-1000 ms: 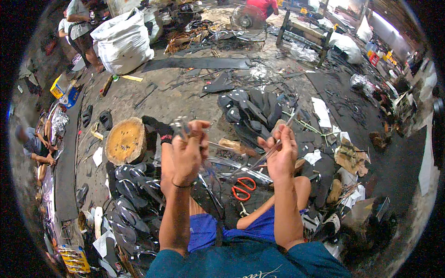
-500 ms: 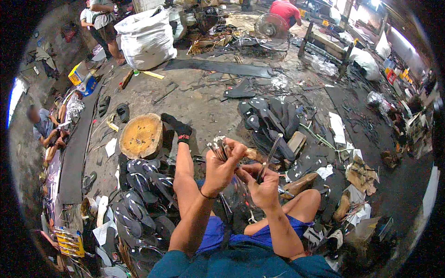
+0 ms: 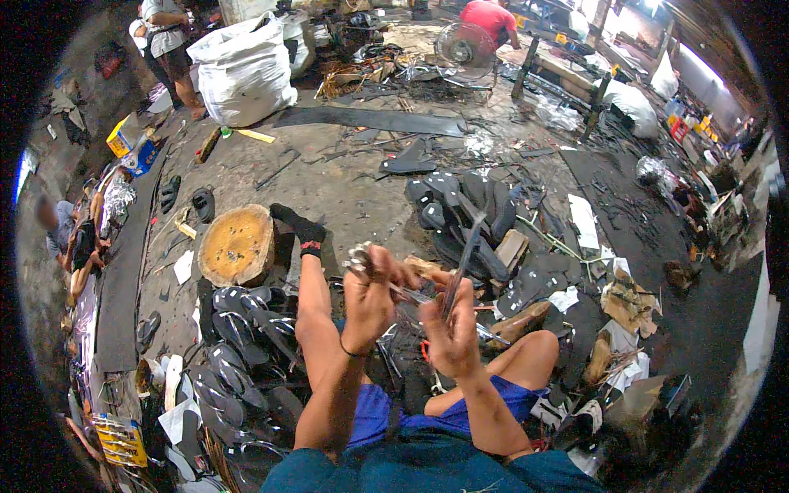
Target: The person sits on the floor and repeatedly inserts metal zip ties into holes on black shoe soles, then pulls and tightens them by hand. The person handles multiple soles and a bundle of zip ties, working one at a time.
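Note:
In front of my lap, my left hand [image 3: 369,300] is closed around a bundle of thin dark strips [image 3: 359,260] with pale ends sticking out at the top. My right hand [image 3: 452,333], just beside it and slightly blurred, grips a long, narrow dark piece [image 3: 470,251] pointing upward; whether it is a blade or a strap I cannot make out. A thin, shiny strip [image 3: 411,294] spans the gap between the two hands. My fingers partly hide what they hold.
Flip-flops [image 3: 234,349] are heaped left of my legs, near a round wooden block [image 3: 237,245]. Dark soles [image 3: 460,205] are piled ahead. Farther off are a white sack [image 3: 242,74], a fan [image 3: 464,51] and several people. Scraps litter the floor.
My hands have moved slightly apart, and a strip now shows between them. The long piece in my right hand has tilted and shifted left. The whole view has shifted a little.

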{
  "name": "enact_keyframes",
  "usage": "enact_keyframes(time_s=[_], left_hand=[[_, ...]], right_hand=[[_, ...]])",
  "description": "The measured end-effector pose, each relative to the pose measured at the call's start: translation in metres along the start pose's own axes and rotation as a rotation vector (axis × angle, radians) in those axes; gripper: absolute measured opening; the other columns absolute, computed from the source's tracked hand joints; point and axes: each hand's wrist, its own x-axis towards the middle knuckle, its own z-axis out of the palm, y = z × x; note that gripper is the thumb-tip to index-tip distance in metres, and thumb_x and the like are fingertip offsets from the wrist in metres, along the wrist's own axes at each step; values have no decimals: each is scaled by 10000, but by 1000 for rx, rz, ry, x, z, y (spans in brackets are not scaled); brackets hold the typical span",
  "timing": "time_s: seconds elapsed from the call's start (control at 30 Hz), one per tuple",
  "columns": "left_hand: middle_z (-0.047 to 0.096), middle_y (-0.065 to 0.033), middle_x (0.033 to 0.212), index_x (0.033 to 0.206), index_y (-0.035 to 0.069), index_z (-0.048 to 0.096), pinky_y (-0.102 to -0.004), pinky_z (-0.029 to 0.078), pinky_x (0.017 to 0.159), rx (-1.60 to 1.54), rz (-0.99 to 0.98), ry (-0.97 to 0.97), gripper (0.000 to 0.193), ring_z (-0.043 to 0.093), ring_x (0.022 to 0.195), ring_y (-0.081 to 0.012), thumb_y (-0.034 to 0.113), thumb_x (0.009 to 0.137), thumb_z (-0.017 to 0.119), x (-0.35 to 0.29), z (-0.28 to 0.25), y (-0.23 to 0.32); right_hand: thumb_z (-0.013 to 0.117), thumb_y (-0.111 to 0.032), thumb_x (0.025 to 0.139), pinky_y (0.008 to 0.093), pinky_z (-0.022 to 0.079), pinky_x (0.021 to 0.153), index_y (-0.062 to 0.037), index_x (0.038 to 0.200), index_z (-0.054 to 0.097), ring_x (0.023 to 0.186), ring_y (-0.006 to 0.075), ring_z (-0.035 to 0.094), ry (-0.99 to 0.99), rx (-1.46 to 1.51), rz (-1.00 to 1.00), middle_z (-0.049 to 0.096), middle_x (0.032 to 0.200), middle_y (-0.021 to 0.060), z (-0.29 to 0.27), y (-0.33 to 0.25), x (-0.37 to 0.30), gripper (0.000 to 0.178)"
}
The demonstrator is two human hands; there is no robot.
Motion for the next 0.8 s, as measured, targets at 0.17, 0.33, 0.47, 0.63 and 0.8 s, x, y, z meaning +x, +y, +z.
enact_keyframes(time_s=[0.17, 0.33, 0.47, 0.63, 0.8], left_hand=[[586, -8, 665, 830, 76, 536, -226, 347, 450, 145, -94, 19, 390, 479, 532, -59, 404, 1037, 493, 2, -7, 2], [534, 2, 642, 821, 68, 517, -230, 369, 504, 109, 18, -26, 375, 479, 557, -72, 381, 1027, 532, -3, -6, -14], [488, 6, 640, 815, 65, 491, -248, 396, 531, -19, -56, -8, 376, 485, 571, -87, 361, 1046, 493, 3, -7, -16], [479, 29, 674, 902, 51, 557, -259, 408, 476, -102, -111, 17, 342, 471, 548, -65, 360, 1040, 501, 0, -4, 3], [598, 23, 765, 1010, -2, 656, -218, 440, 559, 174, -142, -46, 229, 529, 663, -38, 217, 948, 686, -9, 3, 7]], right_hand=[[664, -150, 931, 309, 484, 803, -3, 1098, 621, 908, 189, 606, -240, -89, 150, 630, 995, 112, -8, 4, -6, 226], [715, -186, 903, 317, 526, 779, -3, 1019, 678, 895, 181, 676, -248, 26, 273, 709, 985, 130, -2, 9, -14, 220], [632, -244, 972, 301, 512, 717, -10, 1060, 667, 769, 177, 628, -227, 46, 197, 666, 857, 75, -6, 5, -15, 252], [438, -223, 1056, 307, 450, 658, -39, 1167, 569, 676, 176, 482, -44, 198, 335, 473, 829, 37, -13, 9, -6, 252], [507, -152, 1011, 397, 476, 704, -38, 1122, 579, 785, 308, 600, -286, -222, 52, 586, 919, 155, -11, 5, -7, 175]])
